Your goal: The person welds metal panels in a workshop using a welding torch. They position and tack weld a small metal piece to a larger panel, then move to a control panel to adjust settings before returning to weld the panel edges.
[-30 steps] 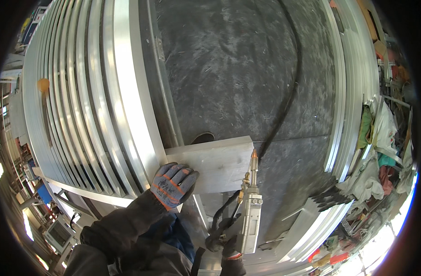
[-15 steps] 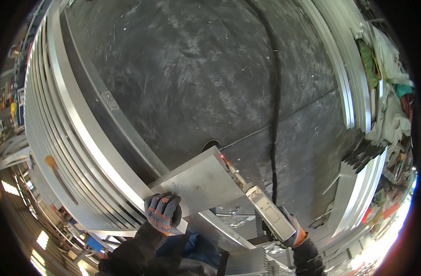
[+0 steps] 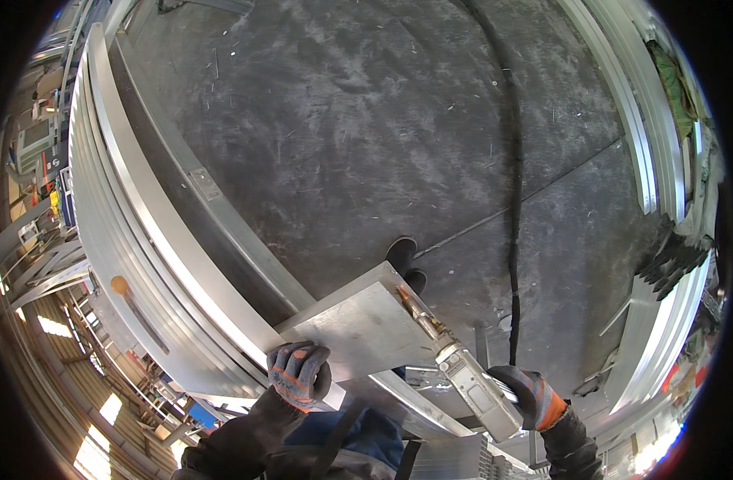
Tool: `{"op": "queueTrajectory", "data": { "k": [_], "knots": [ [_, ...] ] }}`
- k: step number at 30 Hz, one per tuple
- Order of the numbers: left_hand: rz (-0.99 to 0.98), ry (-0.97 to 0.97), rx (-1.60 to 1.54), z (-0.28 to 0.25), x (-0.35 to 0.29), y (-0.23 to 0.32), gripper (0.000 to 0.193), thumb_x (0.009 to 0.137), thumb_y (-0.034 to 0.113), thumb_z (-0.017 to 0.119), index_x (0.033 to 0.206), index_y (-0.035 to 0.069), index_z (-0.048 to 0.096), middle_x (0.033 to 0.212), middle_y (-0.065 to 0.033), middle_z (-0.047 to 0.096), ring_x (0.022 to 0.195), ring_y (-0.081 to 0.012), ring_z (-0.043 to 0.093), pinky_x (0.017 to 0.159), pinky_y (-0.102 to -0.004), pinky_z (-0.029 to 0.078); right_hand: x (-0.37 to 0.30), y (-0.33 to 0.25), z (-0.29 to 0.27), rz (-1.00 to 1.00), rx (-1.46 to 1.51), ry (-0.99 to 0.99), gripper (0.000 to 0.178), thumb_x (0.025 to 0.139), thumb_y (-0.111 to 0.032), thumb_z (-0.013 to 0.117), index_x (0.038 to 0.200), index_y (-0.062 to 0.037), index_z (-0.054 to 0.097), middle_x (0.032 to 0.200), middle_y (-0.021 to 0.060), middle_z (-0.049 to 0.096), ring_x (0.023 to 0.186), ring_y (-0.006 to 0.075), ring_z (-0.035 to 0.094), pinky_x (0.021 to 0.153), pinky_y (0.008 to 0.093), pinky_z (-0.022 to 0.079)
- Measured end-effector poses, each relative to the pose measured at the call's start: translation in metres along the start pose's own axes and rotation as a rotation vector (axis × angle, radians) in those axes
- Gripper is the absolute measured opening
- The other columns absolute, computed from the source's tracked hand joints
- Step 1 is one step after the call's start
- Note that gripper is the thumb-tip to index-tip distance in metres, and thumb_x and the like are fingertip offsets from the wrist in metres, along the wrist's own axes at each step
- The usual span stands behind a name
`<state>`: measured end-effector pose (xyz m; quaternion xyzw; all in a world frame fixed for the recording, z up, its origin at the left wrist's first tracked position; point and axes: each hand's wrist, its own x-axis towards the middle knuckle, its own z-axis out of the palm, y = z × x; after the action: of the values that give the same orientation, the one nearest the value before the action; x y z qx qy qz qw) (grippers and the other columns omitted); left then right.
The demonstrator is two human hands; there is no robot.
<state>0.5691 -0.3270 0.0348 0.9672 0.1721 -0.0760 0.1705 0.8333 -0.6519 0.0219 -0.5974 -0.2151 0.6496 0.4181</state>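
Observation:
My left hand (image 3: 298,374), in a grey and orange glove, is closed with curled fingers at the near edge of a wide silver metal box section (image 3: 358,324). That piece lies slanted across a long metal rail (image 3: 246,248). In my right hand (image 3: 530,398), gloved alike, is a handheld laser welding gun (image 3: 478,388) with a silver body and a copper-coloured nozzle (image 3: 410,300). The nozzle tip sits at the far right corner of the box section; I cannot tell whether it touches.
Long silver profiles (image 3: 134,240) are stacked at the left, with a brown-handled tool (image 3: 120,286) on top. A black cable (image 3: 514,200) runs along the dark floor (image 3: 342,136). More profiles (image 3: 650,344) lie at the right. Dark shoe tips (image 3: 401,252) show beyond the box section.
The whole view has shifted, so the work sits a little farther right. A red glow at the nozzle tip no longer shows. More of the shoes is visible. Both hands keep their holds.

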Motion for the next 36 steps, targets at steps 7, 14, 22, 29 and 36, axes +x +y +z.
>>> {"op": "queueTrajectory", "data": {
  "k": [7,14,22,29,36],
  "knots": [
    [0.008,0.124,0.004,0.008,0.004,0.001,0.034,0.066,0.005,0.07,0.098,0.016,0.07,0.097,0.0006,0.068,0.088,-0.0227,0.067,0.076,-0.0408,0.047,0.004,-0.006,-0.014,-0.101,-0.163,-0.042,0.056,0.084,-0.017,0.078,0.133,0.0001,0.057,0.115,0.0205,0.068,0.101,0.0374,0.071,0.084,0.0421,0.059],
    [0.032,0.109,0.002,0.008,0.006,0.0,0.034,0.065,0.004,0.069,0.097,0.016,0.069,0.095,0.0013,0.067,0.087,-0.0217,0.067,0.076,-0.0392,0.047,0.006,-0.016,-0.027,-0.087,-0.273,-0.086,0.062,0.078,-0.02,0.082,0.133,-0.0024,0.058,0.111,0.0188,0.069,0.096,0.0354,0.072,0.079,0.0419,0.059],
    [0.028,0.129,-0.008,0.009,0.006,0.0,0.033,0.066,0.002,0.069,0.097,0.015,0.07,0.095,0.0007,0.068,0.087,-0.0221,0.067,0.075,-0.0391,0.048,-0.001,-0.01,-0.032,-0.029,-0.253,-0.138,0.067,0.076,-0.025,0.082,0.136,-0.0054,0.057,0.109,0.0169,0.069,0.093,0.036,0.071,0.079,0.042,0.058],
    [0.02,0.144,0.001,0.011,0.005,-0.001,0.033,0.065,0.002,0.069,0.096,0.015,0.07,0.094,0.0008,0.068,0.086,-0.0222,0.067,0.075,-0.0393,0.048,-0.005,-0.009,-0.029,-0.025,-0.225,-0.105,0.066,0.076,-0.027,0.083,0.134,-0.0059,0.059,0.106,0.0157,0.068,0.091,0.0349,0.071,0.078,0.0417,0.058],
    [0.011,0.097,-0.012,0.004,0.005,-0.002,0.031,0.068,0.005,0.069,0.097,0.014,0.07,0.096,-0.0011,0.068,0.089,-0.0236,0.066,0.075,-0.0416,0.047,-0.031,-0.008,0.003,0.043,-0.062,0.06,0.058,0.083,-0.023,0.079,0.133,-0.0008,0.058,0.107,0.0178,0.07,0.095,0.0328,0.072,0.081,0.0396,0.057]
  ]
}}
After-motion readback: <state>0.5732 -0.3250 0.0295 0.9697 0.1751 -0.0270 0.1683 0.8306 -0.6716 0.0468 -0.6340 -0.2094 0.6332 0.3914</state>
